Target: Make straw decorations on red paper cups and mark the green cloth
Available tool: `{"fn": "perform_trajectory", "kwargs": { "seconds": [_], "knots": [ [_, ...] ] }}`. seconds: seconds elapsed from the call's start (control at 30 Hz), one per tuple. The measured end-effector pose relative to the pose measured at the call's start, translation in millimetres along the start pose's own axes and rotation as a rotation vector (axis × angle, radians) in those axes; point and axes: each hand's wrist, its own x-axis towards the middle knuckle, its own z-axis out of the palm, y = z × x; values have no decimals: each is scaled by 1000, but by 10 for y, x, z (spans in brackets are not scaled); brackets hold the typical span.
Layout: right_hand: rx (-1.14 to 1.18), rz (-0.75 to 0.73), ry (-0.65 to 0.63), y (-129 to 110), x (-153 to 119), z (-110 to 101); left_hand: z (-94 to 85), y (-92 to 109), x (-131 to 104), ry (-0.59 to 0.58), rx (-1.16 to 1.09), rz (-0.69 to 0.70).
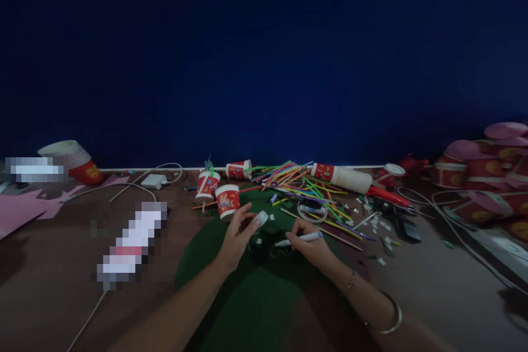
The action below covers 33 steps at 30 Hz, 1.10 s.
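My left hand (238, 235) is closed, with thumb and fingers pinching a small white piece (262, 217) that shows faint lines. Held in my right hand (310, 243) is a white marker pen (310, 236), its tip pointing left and down over a green sheet (239, 291). Between the hands, a dark round patch with a small white square (258, 241) shows on the green sheet; I cannot tell if it is a cut-out or a shadow. Faint rings lie under the pen tip. Just beyond my left hand stands a red paper cup (227, 202).
Coloured sticks (297, 179) are heaped at the back, beside a lying stack of paper cups (350, 179). White scraps (381, 261) and a black object (408, 228) lie right. Pink-topped cups (462, 151) crowd the far right. A power strip (132, 242) and white charger (154, 181) sit left.
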Motion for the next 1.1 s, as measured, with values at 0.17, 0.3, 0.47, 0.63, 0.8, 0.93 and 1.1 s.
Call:
{"fn": "perform_trajectory", "kwargs": {
  "seconds": [0.17,0.3,0.47,0.63,0.8,0.93,1.1],
  "knots": [
    [-63,8,-49,10,-15,-4,2,-16,-2,0,-24,2],
    [-73,15,-49,-14,-24,-3,5,-13,-7,4,-17,0],
    [-80,13,-50,7,-19,6,3,-15,-3,2,-18,0],
    [-80,25,-61,11,-24,7,0,-16,-3,-5,-20,-5],
    [-116,9,-52,32,-19,3,3,-11,-5,1,-28,-14],
    [-123,-4,-52,62,-17,0,5,-11,-8,-4,-35,-15],
    [-122,8,-58,22,-26,5,7,-11,-9,9,-24,-6]
  ]
}}
